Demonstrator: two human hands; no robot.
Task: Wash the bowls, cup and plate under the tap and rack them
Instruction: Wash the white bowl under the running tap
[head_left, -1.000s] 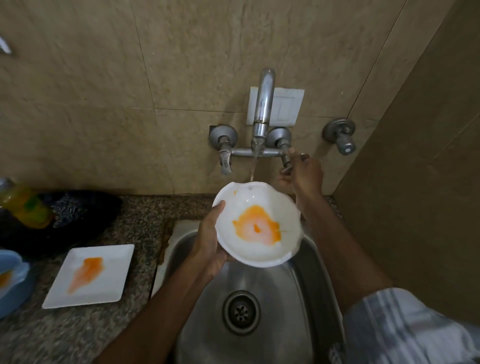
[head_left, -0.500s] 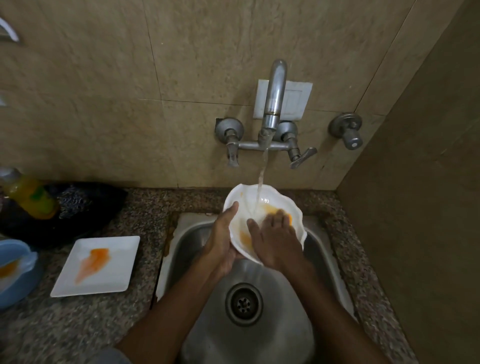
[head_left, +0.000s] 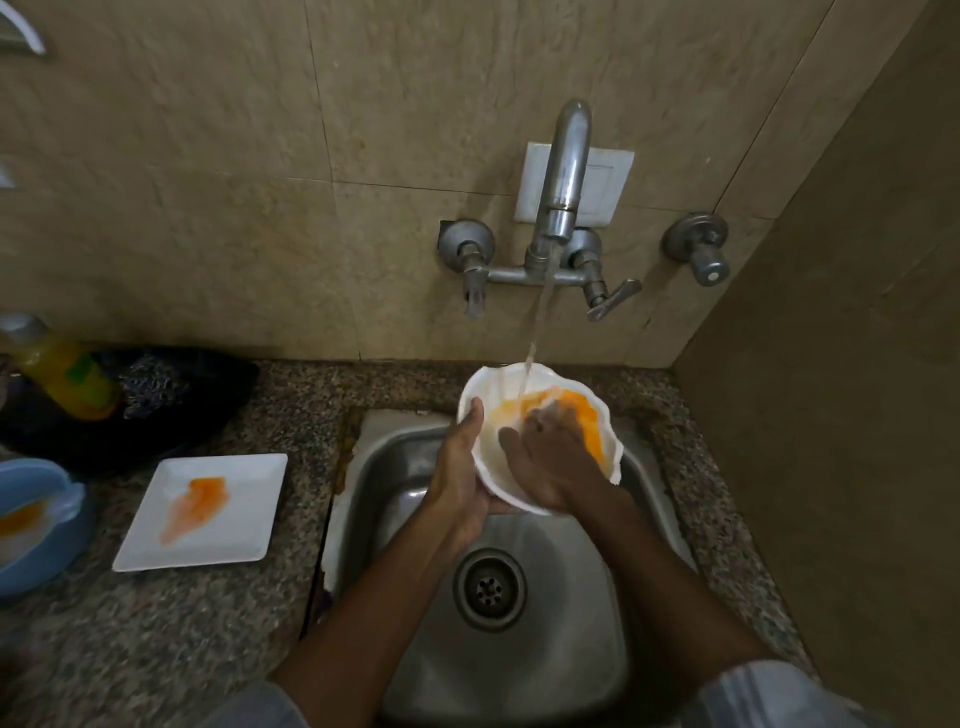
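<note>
**Rinsing a stained bowl under running water, held over the sink**

The white bowl (head_left: 540, 436), scalloped at its rim, is held above the back of the steel sink (head_left: 405, 467) and tilted toward the person, so that the stream from the tap (head_left: 563, 176) lands on its inner wall and the runoff falls into the basin rather than onto the worktop (head_left: 156, 639). The left hand (head_left: 460, 478) supports the bowl from its left side, thumb hooked over the rim and palm beneath; this grip is clamped on the bowl and steadies it against the rubbing force. The right hand (head_left: 550, 457) lies inside the bowl, fingers extended and pressed flat on the orange residue, which is blurred where water and fingers meet; its grip is apart, holding nothing. The right-hand lever of the tap stands turned outward, consistent with the flow

On the worktop left of the sink lies a square white plate (head_left: 200, 512) carrying an orange smear, placed within easy reach, presumably awaiting its turn. At the left edge a blue bowl (head_left: 31, 525), partly cut off by the frame, shows similar residue. Behind them stand a yellow bottle (head_left: 62, 369) and a dark bag (head_left: 171, 395). No cup or rack can be seen. Judged from the stains remaining, the task is at an early stage, with the first bowl not yet clean
</note>
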